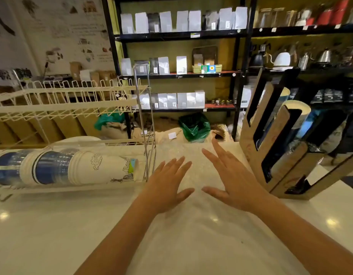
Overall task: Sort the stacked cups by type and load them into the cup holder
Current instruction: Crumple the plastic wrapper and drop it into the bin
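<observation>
A long stack of cups (64,168) lies on its side in the bottom tier of a white wire rack (62,100) at the left; it mixes white printed paper cups with blue-banded ones. A wooden cup holder (279,155) with slanted slots stands at the right, and a cream-rimmed cup stack (296,112) shows in one slot. My left hand (167,185) and my right hand (231,179) hover flat over the white counter between rack and holder, fingers spread, holding nothing.
A chrome wire upright (145,116) stands at the rack's right end, close to my left hand. The white counter (52,225) stretches toward me. Behind it are black shelves (179,35) with bags and kettles, and a green bag (193,126) on the floor.
</observation>
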